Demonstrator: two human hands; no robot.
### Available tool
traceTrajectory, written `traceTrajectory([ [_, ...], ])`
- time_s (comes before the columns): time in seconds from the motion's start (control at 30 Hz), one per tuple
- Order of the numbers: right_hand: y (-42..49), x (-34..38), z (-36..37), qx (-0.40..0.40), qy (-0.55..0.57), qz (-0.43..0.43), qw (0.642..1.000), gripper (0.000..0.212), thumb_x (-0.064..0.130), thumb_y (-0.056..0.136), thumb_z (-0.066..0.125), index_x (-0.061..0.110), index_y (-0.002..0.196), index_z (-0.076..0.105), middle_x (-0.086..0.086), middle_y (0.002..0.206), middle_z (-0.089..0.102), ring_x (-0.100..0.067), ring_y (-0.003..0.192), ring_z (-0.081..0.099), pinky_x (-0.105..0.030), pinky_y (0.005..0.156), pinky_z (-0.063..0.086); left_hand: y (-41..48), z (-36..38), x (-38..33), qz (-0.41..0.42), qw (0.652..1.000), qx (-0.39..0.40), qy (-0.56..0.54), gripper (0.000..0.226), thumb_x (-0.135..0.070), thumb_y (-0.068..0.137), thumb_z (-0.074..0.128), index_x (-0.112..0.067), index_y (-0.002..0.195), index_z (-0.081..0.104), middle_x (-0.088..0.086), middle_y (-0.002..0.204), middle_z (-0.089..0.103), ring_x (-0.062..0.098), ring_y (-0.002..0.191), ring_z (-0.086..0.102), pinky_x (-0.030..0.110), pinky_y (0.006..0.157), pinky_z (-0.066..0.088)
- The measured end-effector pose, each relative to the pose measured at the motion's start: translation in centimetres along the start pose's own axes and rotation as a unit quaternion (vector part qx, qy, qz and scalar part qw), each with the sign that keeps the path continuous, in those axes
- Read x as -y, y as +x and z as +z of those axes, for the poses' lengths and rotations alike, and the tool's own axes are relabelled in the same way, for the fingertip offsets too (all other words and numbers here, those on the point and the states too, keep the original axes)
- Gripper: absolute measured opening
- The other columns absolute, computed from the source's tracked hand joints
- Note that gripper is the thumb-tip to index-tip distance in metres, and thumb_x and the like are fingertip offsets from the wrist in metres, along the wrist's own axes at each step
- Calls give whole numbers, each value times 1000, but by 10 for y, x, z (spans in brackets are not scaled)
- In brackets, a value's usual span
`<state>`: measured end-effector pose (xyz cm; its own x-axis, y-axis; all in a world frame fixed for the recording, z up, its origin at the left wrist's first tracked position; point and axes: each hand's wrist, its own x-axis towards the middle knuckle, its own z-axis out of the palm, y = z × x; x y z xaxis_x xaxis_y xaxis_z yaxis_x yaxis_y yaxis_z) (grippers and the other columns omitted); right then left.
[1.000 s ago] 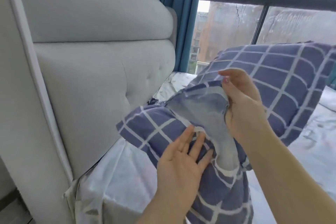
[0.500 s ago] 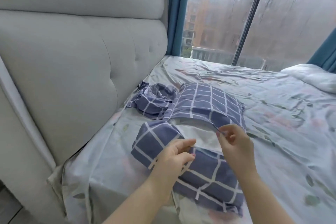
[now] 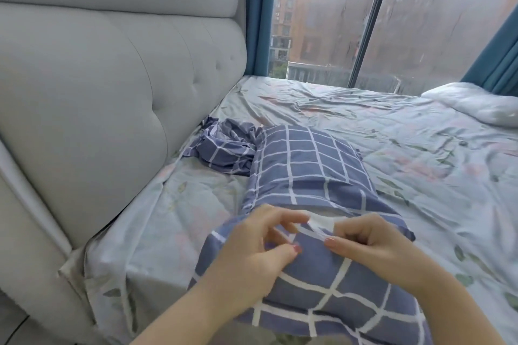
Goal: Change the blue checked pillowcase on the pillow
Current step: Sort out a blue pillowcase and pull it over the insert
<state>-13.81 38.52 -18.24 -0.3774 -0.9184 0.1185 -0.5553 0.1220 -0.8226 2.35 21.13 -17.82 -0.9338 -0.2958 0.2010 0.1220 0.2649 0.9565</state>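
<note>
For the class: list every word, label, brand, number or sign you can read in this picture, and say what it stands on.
None: no text can be read.
The pillowcase and sheet bear only patterns, the headboard is plain, and the buildings outside show no legible sign.

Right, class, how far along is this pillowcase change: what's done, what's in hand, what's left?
Done: a pillowcase covers most of the pillow; a crumpled case lies by the headboard. In hand: the left hand and right hand pinch the open edge, where white pillow shows. Left: closing that opening.
</note>
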Motion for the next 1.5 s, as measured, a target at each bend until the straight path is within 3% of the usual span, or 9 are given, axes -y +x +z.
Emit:
traceTrajectory([
  [0.13,3,-12,9,27,-67,82,994,52,51,94,56,11,62,46,4,57,32,-12,54,29,-25,55,26,18,-36,32,-112,963,-116,214,17,-36,100,48,-34,109,62,-10,111,54,0,91,55,24,81,47],
  [0.27,19,-4,29,-157,10,30,987,37,50,93,48,22,82,70,3,76,68,-17,75,64,-34,75,51,31,-49,52,-325,941,-40,89,19,-40,101,48,-24,110,55,-4,111,57,3,86,54,20,69,42],
  [0.4,35,5,54,-70,-41,41,996,58,61,98,30,19,95,70,3,89,69,-12,88,63,-34,86,49,37,-46,59,-384,921,-30,-50,17,-44,99,50,-30,102,60,-1,114,65,17,100,64,47,96,53],
  [0.63,54,-3,73,40,-245,22,968,64,70,90,13,34,125,53,19,123,56,-6,114,50,-33,97,41,54,-45,78,-391,917,-69,-37,35,-42,97,55,-11,111,66,8,102,72,22,95,68,36,89,56],
  [0.83,68,-10,81,139,-235,100,957,76,74,88,0,21,84,54,8,88,53,-10,96,45,-32,94,36,58,-51,84,-386,897,-79,-199,20,-3,99,49,9,103,65,21,87,68,28,73,65,34,69,55],
  [0.93,73,-6,78,163,-174,167,957,86,73,85,2,23,114,65,5,115,62,-14,113,45,-32,103,31,59,-58,87,-383,898,-74,-205,22,-2,101,45,7,103,65,20,86,67,27,72,64,31,67,55],
  [1.17,77,-15,100,130,-191,191,954,81,75,79,-6,50,145,33,18,157,29,-16,147,13,-35,113,8,58,-59,90,-388,901,-95,-168,31,-2,103,40,-4,74,51,5,48,40,7,31,36,15,35,33],
  [1.33,74,-7,82,81,-24,266,960,78,79,87,4,39,118,63,13,113,56,-15,117,40,-33,113,23,53,-65,86,-386,898,-112,-177,26,-5,101,45,-2,81,61,13,72,49,15,54,43,23,55,37],
  [1.5,36,-5,68,-61,16,138,988,83,82,84,1,46,126,62,30,134,54,17,120,42,-1,95,25,55,-74,77,-404,882,-135,-201,22,-11,101,47,-3,93,66,19,91,64,28,76,60,32,66,55],
])
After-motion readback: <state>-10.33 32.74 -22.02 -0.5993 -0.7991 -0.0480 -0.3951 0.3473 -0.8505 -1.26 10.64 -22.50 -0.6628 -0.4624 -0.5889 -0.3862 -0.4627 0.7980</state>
